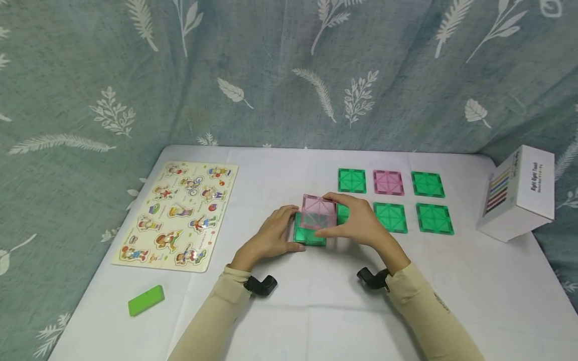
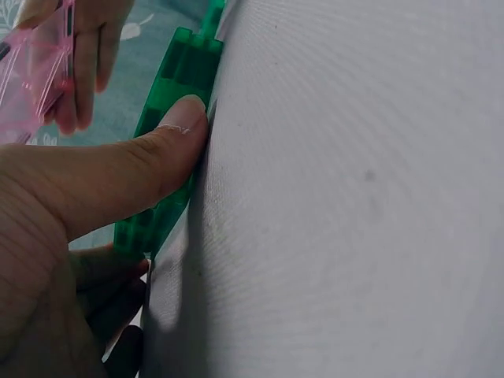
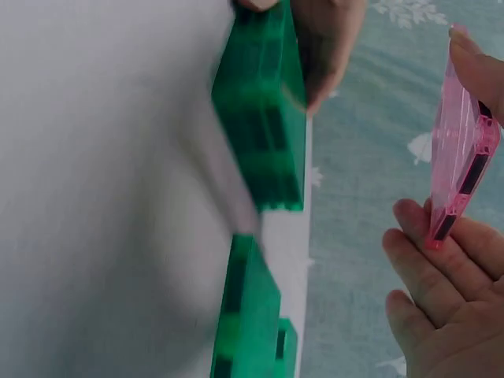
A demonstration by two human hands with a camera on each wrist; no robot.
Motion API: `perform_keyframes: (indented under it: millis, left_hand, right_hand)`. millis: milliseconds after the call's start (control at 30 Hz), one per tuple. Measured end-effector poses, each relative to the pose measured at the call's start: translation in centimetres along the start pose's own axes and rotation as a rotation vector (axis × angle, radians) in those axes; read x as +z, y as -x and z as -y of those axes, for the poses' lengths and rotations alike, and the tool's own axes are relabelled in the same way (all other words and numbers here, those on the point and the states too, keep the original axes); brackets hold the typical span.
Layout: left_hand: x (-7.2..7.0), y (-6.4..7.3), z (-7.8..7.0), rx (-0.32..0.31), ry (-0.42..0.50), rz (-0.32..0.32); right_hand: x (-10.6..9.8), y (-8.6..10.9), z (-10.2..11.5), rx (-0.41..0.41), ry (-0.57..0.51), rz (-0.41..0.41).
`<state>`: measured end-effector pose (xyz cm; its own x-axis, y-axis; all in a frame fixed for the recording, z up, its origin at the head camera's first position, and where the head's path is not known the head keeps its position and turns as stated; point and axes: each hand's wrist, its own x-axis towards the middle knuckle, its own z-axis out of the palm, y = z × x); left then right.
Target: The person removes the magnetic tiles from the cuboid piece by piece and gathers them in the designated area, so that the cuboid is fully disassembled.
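Note:
My right hand pinches a clear pink square magnetic tile between thumb and fingers, raised over a small stack of green magnetic tiles. In the right wrist view the pink tile stands apart from the green stack. My left hand grips that stack on the table, thumb at the near side and fingers at the far side. The left wrist view has the thumb against the stack's edge. Just right of the stack lies a green tile, partly hidden by my right hand.
Several tiles lie in two rows at right, including a pink tile and a green tile. A white box stands at the right edge. On the left are a picture puzzle board and a light green block.

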<state>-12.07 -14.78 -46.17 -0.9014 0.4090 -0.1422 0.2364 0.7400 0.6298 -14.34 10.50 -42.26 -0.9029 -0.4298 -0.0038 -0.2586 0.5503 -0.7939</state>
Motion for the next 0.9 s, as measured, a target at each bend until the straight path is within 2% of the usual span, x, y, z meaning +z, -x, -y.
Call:
perform_keyframes:
  millis: [233,667,900]
  left_hand:
    - [0.0,-0.1,0.0,-0.017,-0.003,-0.002]
    - [0.2,-0.2,0.0,-0.030,-0.008,-0.017]
    - [0.2,-0.2,0.0,-0.023,-0.010,-0.015]
  right_hand:
    - [-0.6,1.5,-0.8,0.010,0.055,-0.012]
    - [-0.4,5.2,-2.7,0.030,0.114,-0.053]
    - [0.1,6.5,-2.9,0.005,0.145,-0.066]
